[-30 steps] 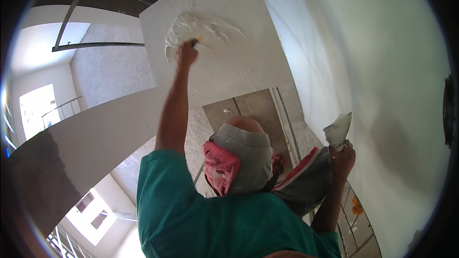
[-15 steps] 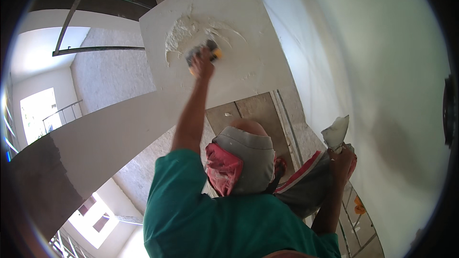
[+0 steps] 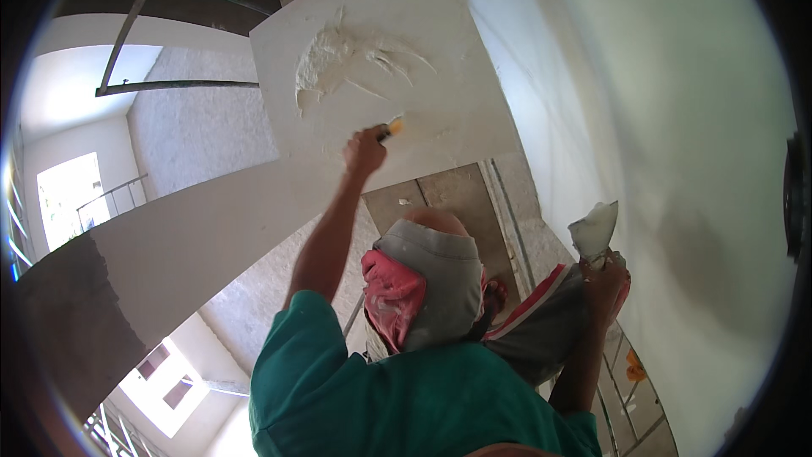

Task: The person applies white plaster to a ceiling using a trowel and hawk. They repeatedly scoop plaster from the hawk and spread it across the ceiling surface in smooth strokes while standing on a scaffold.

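Wrapped around a dark scraper with a yellow end (image 3: 392, 129), my left hand (image 3: 364, 152) is closed, the arm stretched forward over the off-white plastered wall surface (image 3: 474, 110). The scraper appears nearly edge-on at the lower part of this surface; whether its blade touches cannot be made out. Farther off, a thick, rough patch of wet plaster (image 3: 321, 59) clings to the surface, with curved ridges trailing to its right. At the right, my right hand (image 3: 606, 278) grips a putty knife (image 3: 595, 228), its broad blade pointing up and coated with white plaster, beside my bent knee.
A smooth pale wall (image 3: 677, 161) runs along the right. Wooden planks (image 3: 457, 195) lie below me, with a metal rail (image 3: 507, 224) beside them. Metal scaffold bars (image 3: 169, 85) stand at upper left. A curved plastered band (image 3: 194, 228) crosses the left, with bright window openings beyond.
My left hand has drawn the scraper back toward me and slightly right, away from the thick plaster, and turned it edge-on. New streaks show on the plaster. My right hand has barely moved.
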